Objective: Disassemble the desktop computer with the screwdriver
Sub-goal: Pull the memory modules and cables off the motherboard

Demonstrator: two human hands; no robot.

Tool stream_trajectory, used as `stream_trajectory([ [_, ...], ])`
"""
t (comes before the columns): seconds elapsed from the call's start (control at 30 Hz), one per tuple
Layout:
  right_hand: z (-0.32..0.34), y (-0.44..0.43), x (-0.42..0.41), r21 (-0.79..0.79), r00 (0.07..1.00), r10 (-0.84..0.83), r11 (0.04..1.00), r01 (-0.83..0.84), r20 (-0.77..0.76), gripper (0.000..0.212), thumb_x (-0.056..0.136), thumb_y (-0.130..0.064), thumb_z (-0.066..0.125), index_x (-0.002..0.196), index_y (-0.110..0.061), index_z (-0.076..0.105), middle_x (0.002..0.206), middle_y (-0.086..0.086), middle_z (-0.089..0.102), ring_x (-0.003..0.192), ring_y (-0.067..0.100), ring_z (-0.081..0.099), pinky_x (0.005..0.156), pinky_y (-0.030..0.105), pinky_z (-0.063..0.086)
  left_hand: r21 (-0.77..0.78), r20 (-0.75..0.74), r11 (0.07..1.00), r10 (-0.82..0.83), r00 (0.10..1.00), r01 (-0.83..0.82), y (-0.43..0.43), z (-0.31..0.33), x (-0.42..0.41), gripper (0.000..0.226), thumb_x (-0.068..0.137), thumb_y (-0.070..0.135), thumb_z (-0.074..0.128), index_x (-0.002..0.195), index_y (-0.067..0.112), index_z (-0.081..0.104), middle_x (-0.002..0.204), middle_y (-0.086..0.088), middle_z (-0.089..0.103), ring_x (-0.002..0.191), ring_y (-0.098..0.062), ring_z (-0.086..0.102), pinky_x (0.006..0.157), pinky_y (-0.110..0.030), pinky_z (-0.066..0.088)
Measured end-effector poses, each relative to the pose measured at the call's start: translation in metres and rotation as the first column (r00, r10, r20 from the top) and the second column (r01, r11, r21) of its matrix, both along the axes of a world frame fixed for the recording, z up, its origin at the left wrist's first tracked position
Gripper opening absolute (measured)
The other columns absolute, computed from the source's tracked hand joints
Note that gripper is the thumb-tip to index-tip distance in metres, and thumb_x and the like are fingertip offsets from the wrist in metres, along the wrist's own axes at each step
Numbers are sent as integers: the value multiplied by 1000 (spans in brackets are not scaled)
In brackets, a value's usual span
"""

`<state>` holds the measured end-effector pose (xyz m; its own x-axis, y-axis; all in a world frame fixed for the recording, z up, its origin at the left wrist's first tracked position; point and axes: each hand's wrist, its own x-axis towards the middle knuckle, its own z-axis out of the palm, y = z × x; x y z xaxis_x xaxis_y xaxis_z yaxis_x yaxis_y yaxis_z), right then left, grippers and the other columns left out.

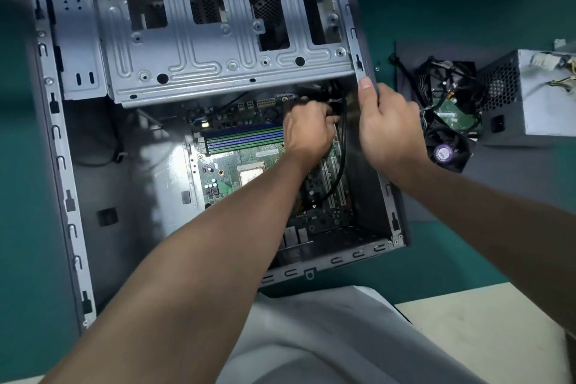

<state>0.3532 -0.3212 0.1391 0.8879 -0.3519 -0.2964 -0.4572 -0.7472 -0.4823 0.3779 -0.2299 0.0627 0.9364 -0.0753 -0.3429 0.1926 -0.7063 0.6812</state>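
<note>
Pulling straight works best: left grip (307,131) clutches the thin black cable (343,137), right grip (386,131) clutches the grey metal case (351,25).

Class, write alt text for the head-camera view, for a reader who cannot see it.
The left hand grips black cables over the motherboard inside an open computer case, while the right hand holds its side wall. A power supply lies outside, to the right.

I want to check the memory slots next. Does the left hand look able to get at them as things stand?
Probably yes. The memory slots lie uncovered right beside the left hand, with nothing above them. Its fingers, though, grip the black cables, so it would have to let go first.
</note>
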Motion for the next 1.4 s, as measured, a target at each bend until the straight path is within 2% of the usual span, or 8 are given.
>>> stream_trajectory([
  [0.13, 1, 1, 0, -15, 1000, -5, 1000, 5, 12, 45, 99, -54, 19, 70, -25, 37, 85, 10, 58, 96, 33, 51, 85, 48, 42, -1, 65, 997, -79, 995, 80, 5, -5, 0, 22, 96, 25, 57, 90, 10, 72, 86, -15, 71, 83, -33, 65, 83, -37, 48],
  [0.3, -1, 0, 0, -29, 1000, -9, 1000, 9, 5, 46, 98, -56, 18, 68, -25, 35, 88, 12, 59, 94, 33, 50, 83, 46, 42, -82, -6, 994, 70, 998, -71, -2, -6, 2, 22, 94, 23, 60, 86, 7, 72, 84, -16, 70, 74, -27, 58, 80, -33, 47],
  [0.5, -1, -1, 0, -20, 1000, 3, 1000, -3, 5, 49, 97, -58, 18, 79, -20, 42, 92, 16, 61, 90, 37, 56, 85, 51, 47, -56, 183, 994, -79, 980, 91, 5, -11, -7, 22, 95, 14, 56, 81, 4, 69, 73, -7, 62, 64, -16, 46, 68, -23, 39],
  [0.73, -2, -3, 0, -41, 1000, 17, 999, -17, -9, 58, 97, -58, 16, 98, -15, 55, 98, 14, 62, 99, 36, 52, 90, 52, 43, -114, -53, 987, 112, 992, -117, -8, -6, 4, 18, 93, 9, 58, 81, 2, 69, 94, -15, 73, 81, -28, 64, 71, -23, 43],
  [0.9, -2, -4, 0, -48, 1000, 20, 999, -20, -7, 60, 96, -60, 15, 98, -15, 56, 100, 15, 62, 98, 37, 52, 90, 53, 43, -110, 239, 992, -33, 970, 61, 2, -5, -10, 18, 90, 6, 59, 79, 1, 72, 77, -16, 71, 66, -29, 59, 72, -37, 46],
  [1.03, -2, -2, -1, -52, 999, 40, 998, -39, 12, 60, 96, -60, 15, 91, -15, 54, 93, 13, 63, 90, 36, 56, 86, 52, 46, -28, 241, 995, -89, 966, 98, 14, -7, -6, 19, 95, 17, 58, 96, 4, 73, 87, -14, 72, 73, -26, 60, 81, -33, 46],
  [1.27, 4, 1, -2, -15, 998, 49, 999, -48, 33, 59, 97, -57, 15, 88, -13, 54, 88, 12, 62, 85, 34, 58, 84, 50, 48, 202, 206, 979, -19, 978, -24, 79, 4, -9, 17, 95, 18, 58, 94, 5, 69, 71, -3, 62, 64, -22, 56, 63, -31, 46],
  [1.4, 6, 3, -2, -23, 999, 36, 999, -35, 35, 57, 97, -56, 17, 87, -13, 53, 90, 14, 61, 86, 35, 55, 84, 50, 47, 414, 234, 900, 38, 971, -135, 128, 5, -26, 24, 90, 14, 55, 108, 14, 71, 90, -12, 72, 85, -31, 61, 80, -36, 40],
])
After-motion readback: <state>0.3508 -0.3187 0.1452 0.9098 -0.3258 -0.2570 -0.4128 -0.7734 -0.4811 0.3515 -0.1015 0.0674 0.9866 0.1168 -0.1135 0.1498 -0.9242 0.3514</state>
